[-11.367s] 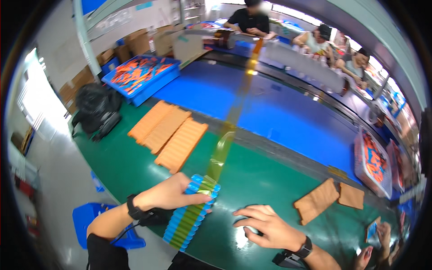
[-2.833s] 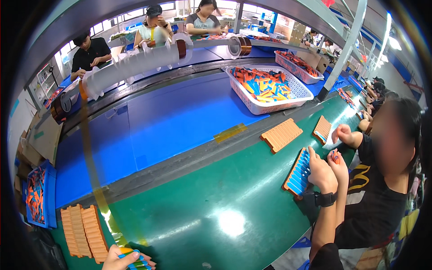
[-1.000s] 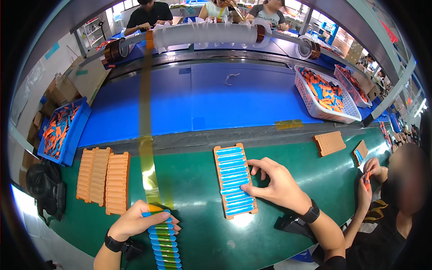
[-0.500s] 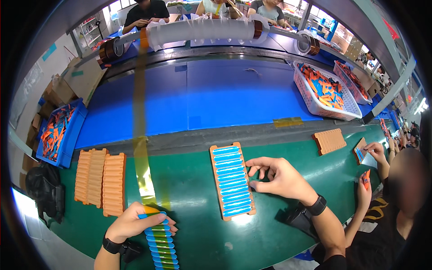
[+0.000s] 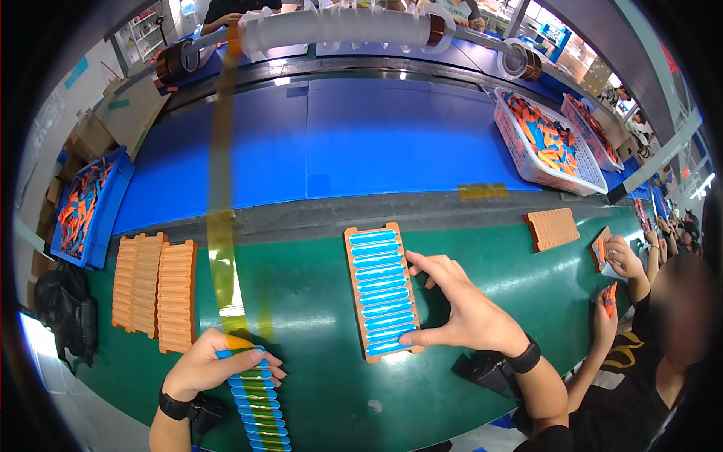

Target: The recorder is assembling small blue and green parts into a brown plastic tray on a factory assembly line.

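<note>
My left hand [image 5: 202,365] is closed at the lower left, pinching the upper end of a row of blue strips [image 5: 260,403]. These lie side by side, joined by amber tape down their middle. A long amber tape [image 5: 223,248] runs down from the overhead bar to this hand. A grooved orange-brown tray [image 5: 372,358] filled with blue glossy strips [image 5: 382,271] lies in the centre. At its right side my right hand [image 5: 474,313] is open, thumb and index finger spread. The thumb tip reaches the tray's lower right, and the index fingertip is near its upper right edge.
Orange-brown grooved trays [image 5: 175,297] lie at left, another tray [image 5: 551,229] at right. A blue crate [image 5: 113,207] and a white basket [image 5: 546,175] hold orange and blue pieces. A roll-bearing bar [image 5: 339,32] crosses above. A co-worker's hand [image 5: 605,309] is at far right.
My right hand has spread its thumb and index finger wider along the tray, with the thumb now at its lower right. My left hand keeps hold of the taped strips. The view has shifted slightly.
</note>
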Demonstrator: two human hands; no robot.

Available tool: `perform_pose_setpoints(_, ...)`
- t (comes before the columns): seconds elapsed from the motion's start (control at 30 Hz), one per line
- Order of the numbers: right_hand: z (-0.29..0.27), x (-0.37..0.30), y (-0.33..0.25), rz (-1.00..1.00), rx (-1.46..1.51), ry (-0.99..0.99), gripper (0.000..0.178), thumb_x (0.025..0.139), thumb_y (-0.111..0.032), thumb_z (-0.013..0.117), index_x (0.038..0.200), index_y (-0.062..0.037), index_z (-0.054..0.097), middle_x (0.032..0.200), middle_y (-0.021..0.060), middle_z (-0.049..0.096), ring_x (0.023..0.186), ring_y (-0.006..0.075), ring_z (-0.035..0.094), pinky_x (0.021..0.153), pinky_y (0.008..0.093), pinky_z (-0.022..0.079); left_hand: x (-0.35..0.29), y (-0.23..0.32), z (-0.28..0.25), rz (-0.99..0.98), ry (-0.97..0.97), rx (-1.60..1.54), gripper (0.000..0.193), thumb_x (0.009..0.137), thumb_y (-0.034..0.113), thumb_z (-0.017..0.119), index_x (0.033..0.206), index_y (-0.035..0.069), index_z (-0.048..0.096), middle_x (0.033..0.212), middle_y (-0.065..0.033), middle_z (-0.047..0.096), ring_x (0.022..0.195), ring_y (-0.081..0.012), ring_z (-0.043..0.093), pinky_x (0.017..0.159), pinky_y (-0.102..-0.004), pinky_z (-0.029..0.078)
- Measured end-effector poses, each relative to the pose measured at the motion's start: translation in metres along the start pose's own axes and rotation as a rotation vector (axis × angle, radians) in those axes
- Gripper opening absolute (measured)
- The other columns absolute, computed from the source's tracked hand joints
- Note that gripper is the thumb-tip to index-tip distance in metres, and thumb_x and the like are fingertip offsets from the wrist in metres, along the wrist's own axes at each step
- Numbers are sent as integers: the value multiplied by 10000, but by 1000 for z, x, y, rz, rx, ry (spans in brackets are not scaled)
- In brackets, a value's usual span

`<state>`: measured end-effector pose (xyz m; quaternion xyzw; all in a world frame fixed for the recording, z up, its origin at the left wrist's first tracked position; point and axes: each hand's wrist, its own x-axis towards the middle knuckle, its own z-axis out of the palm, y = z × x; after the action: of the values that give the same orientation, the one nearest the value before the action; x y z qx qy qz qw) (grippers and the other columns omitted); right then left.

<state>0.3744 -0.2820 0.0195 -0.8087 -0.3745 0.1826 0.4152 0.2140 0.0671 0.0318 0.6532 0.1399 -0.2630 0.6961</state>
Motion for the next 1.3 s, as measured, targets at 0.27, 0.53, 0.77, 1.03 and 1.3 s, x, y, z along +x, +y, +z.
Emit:
perform_pose_setpoints(0.27, -9, -1, 4, 1, 30, -45, 1047, 686, -182, 915, 1564, -56, 359, 1331, 91, 535, 1086, 236, 487, 989, 362, 441, 0, -5, 0, 62, -24, -45, 205, 1014, 62, 598, 1083, -104, 696, 1008, -203, 754, 915, -286, 762, 811, -370, 617)
perform_pose_setpoints(0.53, -15, 2, 26, -91, -74, 43, 965, 722, -79, 830, 1567, -53, 364, 1498, 98, 502, 1276, 236, 470, 971, 341, 439, 0, -2, 4, 32, -1, -55, 234, 1024, 89, 606, 1135, -99, 692, 1041, -198, 750, 950, -277, 755, 820, -368, 612)
perform_pose_setpoints(0.77, -12, 7, 24, -152, -84, -39, 1157, 683, -160, 887, 1620, -65, 215, 1562, 131, 444, 1408, 320, 376, 1198, 455, 302, -4, -2, 9, 48, 2, -70, 235, 1035, 112, 602, 1217, -36, 588, 1049, -176, 746, 952, -244, 745, 838, -351, 596)
perform_pose_setpoints(1.03, 27, 40, 2, -225, -202, -31, 1201, 704, -273, 924, 1612, -29, 177, 1544, 176, 424, 1357, 344, 414, 1154, 464, 355, 3, -9, 1, 252, 7, 160, 194, 1001, 69, 638, 1165, -25, 595, 1049, -178, 747, 955, -222, 739, 840, -351, 598)
perform_pose_setpoints(1.3, 41, 92, -5, -304, -171, -26, 1310, 682, -416, 926, 1588, 60, 107, 1457, 254, 446, 1342, 399, 419, 1156, 499, 322, -33, 16, 33, 387, 213, -257, 356, 918, 29, 649, 1235, -81, 529, 932, -294, 711, 774, -354, 752, 679, -467, 650)
